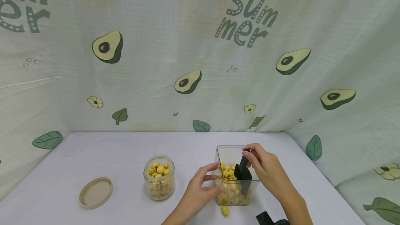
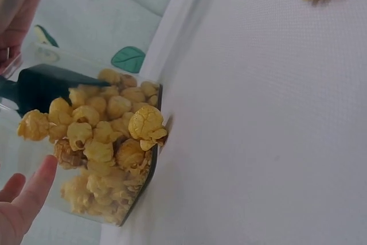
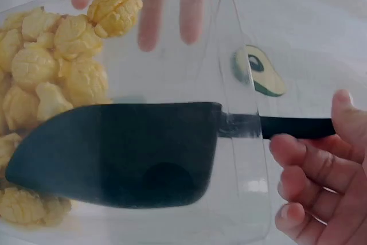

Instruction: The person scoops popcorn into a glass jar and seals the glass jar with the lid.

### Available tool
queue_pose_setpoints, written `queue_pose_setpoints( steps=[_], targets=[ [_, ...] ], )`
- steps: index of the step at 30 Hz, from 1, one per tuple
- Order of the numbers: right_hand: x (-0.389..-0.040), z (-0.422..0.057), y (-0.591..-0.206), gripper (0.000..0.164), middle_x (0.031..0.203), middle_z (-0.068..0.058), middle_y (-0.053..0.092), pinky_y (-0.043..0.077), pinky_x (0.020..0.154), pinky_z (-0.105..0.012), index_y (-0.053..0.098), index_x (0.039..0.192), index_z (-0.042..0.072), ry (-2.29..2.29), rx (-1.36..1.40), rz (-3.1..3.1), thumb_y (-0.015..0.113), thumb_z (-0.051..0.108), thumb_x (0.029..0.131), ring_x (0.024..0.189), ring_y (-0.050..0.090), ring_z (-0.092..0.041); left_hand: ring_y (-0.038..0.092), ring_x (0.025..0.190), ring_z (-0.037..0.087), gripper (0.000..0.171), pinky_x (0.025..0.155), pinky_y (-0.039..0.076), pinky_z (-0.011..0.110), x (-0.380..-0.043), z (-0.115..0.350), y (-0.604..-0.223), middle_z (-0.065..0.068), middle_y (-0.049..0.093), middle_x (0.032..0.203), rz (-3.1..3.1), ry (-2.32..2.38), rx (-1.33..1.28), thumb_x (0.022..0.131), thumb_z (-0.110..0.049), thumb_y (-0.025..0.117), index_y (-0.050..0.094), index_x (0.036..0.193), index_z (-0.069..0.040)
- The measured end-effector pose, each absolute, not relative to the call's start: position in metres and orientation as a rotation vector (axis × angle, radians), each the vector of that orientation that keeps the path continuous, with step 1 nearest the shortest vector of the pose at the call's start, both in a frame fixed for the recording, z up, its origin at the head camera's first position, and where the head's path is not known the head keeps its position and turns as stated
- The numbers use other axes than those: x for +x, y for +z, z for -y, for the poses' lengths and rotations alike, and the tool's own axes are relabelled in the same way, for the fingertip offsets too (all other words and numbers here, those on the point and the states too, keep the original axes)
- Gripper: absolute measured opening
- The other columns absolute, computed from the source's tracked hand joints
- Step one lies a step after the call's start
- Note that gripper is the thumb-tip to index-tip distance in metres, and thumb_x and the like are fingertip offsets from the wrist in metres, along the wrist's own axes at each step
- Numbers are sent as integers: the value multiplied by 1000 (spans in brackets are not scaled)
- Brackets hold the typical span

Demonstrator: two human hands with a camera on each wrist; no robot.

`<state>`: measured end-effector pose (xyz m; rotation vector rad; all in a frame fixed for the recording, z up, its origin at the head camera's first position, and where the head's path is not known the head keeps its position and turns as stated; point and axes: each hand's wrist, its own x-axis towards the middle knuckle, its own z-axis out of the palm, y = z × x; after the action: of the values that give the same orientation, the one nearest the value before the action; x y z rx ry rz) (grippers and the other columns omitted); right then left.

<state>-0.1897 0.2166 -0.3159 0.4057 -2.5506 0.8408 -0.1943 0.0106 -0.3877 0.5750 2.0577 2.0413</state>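
My right hand (image 1: 266, 165) pinches the handle of a black scoop (image 3: 120, 156) between thumb and fingers. The scoop's blade stands inside a clear square container (image 1: 222, 152), its tip among yellow popcorn (image 2: 106, 127). Beside the container's left wall is my left hand (image 1: 199, 191), fingers spread and fairly straight. In the right wrist view several fingertips of that hand (image 3: 150, 24) show through the clear wall. One popcorn piece (image 1: 224, 210) lies on the table at the container's near side.
A glass jar (image 1: 159, 192) partly filled with popcorn stands left of the container on the white table (image 1: 131, 155). Farther left lies a round beige lid (image 1: 96, 193). A black device (image 1: 270, 219) sits by my right forearm. An avocado-print cloth (image 1: 150, 44) hangs behind.
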Motion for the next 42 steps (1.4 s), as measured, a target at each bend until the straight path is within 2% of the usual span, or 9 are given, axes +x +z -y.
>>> queue_pose_setpoints(
  steps=[5,11,19,25,31,35,42],
  targets=[
    [-189,-221,-316,13,68,13,55,42,55,-21,52,108,12,866,521,2576,52,15,95,62,47,3,50,114,24,57,85,52,30,-195,-11,-388,7,45,137,-2083,2025,557,82,-20,70,48,134,-15],
    [-190,-227,-319,13,68,12,57,43,54,-21,52,107,9,885,575,2485,53,7,94,64,49,2,51,112,23,55,83,51,28,-194,-11,-388,6,46,136,-2116,2023,570,82,-21,69,49,133,-16],
    [-194,-232,-321,13,69,10,57,42,55,-21,53,107,8,986,528,2489,52,8,94,64,51,-3,52,112,22,55,83,51,24,-195,-11,-389,6,46,135,-2114,2035,566,82,-21,70,49,133,-16],
    [-194,-233,-322,13,70,7,60,46,57,-21,54,107,6,1064,511,2484,51,8,95,65,53,-1,53,111,24,52,82,51,23,-196,-12,-391,10,47,134,-2109,2067,597,83,-19,69,50,131,-14],
    [-195,-230,-324,12,70,6,62,44,52,-21,54,107,7,1140,489,2481,51,10,95,64,55,-5,54,110,25,51,81,49,19,-195,-13,-393,12,47,133,-2105,2082,615,83,-18,68,50,130,-13],
    [-195,-229,-325,13,69,7,61,42,49,-21,54,108,7,1137,443,2461,52,10,95,62,52,-3,54,110,25,51,81,50,20,-196,-13,-393,11,47,133,-2104,2078,609,84,-18,68,50,131,-13],
    [-195,-227,-324,13,67,4,62,42,50,-22,54,107,7,1219,371,2439,51,12,95,61,52,-3,54,111,25,50,81,50,20,-196,-12,-392,11,47,133,-2098,2080,600,84,-18,68,50,131,-15]
  ],
)
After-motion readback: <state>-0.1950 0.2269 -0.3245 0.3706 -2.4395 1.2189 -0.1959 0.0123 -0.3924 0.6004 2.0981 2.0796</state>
